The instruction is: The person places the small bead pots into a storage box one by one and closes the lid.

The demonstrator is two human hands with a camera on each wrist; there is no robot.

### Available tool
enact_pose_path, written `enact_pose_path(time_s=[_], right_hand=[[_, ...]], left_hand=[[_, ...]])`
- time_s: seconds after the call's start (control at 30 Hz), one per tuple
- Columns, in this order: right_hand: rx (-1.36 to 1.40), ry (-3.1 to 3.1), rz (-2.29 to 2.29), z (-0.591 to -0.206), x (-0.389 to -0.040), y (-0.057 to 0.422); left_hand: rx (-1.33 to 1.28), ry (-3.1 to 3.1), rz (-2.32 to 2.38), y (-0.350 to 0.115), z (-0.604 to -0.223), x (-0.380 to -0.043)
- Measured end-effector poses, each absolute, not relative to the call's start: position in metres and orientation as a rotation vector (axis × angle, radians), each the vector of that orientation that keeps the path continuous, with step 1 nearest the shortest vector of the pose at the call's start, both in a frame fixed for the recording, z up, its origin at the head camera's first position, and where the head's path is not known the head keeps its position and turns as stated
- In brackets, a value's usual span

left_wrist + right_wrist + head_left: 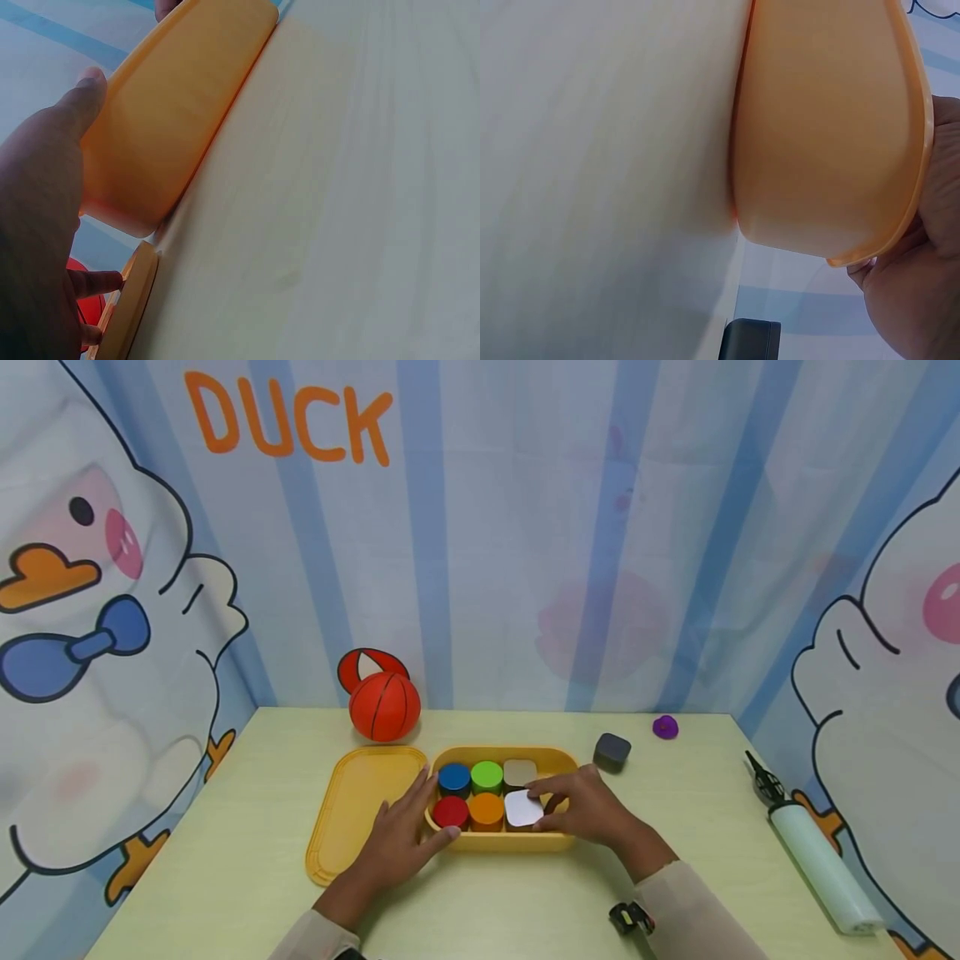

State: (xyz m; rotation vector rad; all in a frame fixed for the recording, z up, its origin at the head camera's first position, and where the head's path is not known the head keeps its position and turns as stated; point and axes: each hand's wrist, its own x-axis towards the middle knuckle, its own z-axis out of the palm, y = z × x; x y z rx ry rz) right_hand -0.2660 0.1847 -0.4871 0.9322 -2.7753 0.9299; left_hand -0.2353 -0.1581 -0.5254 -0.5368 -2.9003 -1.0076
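Note:
A yellow oblong box [504,842] holds two rows of blocks: a blue round one [454,779], a green round one [487,776] and a beige square one [519,772] behind, a red round one [451,812], an orange round one [486,811] and a white square block [523,808] in front. My right hand [591,804] reaches over the box's right end and pinches the white block at its right side; its fingertips are hidden in the right wrist view. My left hand [402,837] steadies the left end, thumb at the near rim, fingers extended by the yellow lid [337,814].
Behind the box sit a red ball-shaped thing [385,707], a dark grey square block [612,752] and a small purple piece [665,727]. A pale green roll [825,868] lies at the right edge. A black clip-like piece [632,917] is beside the right sleeve.

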Motion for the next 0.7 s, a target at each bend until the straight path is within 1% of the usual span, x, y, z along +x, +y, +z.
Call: enact_pose_path(time_s=[0.4, 0.7], right_hand=[[0.923, -2.766, 0.889, -0.4848, -0.2660, 0.1815], [0.942, -2.776, 0.943, -0.4843, -0.2674, 0.1800]], left_hand=[[-0.544, -2.890, -1.002, -0.1582, -0.5249, -0.2351], [-0.542, -2.901, -1.009, -0.1578, -0.5236, -0.2343]])
